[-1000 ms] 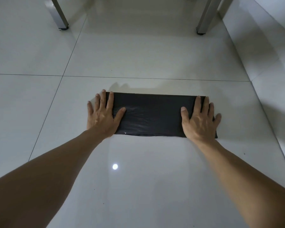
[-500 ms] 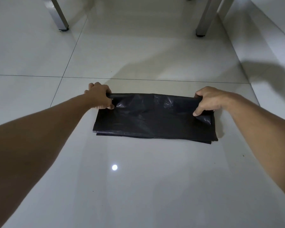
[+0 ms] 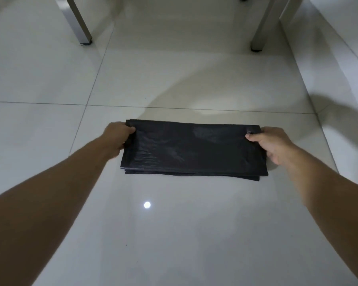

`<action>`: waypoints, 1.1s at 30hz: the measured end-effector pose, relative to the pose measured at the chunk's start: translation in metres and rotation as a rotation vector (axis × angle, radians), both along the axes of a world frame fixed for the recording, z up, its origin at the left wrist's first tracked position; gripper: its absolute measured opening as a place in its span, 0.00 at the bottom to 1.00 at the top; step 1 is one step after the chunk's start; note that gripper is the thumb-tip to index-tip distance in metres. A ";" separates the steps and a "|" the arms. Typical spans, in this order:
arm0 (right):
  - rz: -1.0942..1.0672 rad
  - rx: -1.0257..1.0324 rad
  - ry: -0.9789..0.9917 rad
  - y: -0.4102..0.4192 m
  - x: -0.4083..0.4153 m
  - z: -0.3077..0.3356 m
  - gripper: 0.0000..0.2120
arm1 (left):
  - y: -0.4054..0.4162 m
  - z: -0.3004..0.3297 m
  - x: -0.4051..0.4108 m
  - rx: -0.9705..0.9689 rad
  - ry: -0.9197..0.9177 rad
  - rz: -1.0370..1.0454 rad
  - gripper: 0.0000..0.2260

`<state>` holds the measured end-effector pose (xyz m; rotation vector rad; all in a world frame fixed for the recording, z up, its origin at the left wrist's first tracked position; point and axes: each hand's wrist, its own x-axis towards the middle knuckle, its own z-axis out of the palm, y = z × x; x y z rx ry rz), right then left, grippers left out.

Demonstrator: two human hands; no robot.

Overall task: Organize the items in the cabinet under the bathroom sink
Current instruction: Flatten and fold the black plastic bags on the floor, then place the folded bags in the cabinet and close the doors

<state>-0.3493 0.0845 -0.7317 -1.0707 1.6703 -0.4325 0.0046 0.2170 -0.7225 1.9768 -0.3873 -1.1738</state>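
The folded black plastic bag lies on the tiled floor, its far corners pinched by the left hand and right hand — fingers curled around the edge. To fold it well, I judge both corners should come toward the near edge together — level, taut and square.

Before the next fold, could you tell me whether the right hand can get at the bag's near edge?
Probably yes: the right hand grips the black bag at its far corner, and only bare floor lies beside the near edge.
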 end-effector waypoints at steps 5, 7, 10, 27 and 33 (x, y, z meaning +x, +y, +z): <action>0.130 -0.063 0.113 0.016 0.015 0.020 0.23 | 0.005 0.004 -0.020 0.107 -0.187 -0.117 0.23; 0.231 0.025 0.180 0.019 0.020 0.026 0.38 | 0.005 0.007 -0.031 0.156 -0.240 -0.160 0.25; 0.241 0.030 0.264 0.022 0.025 0.036 0.38 | 0.003 0.009 -0.036 0.186 -0.281 -0.146 0.27; 0.246 -0.306 0.268 -0.051 0.140 0.232 0.17 | -0.027 0.194 0.078 -0.080 -0.021 0.271 0.19; 0.342 -0.535 0.319 -0.095 0.207 0.304 0.10 | -0.058 0.268 0.127 -0.222 -0.170 0.261 0.20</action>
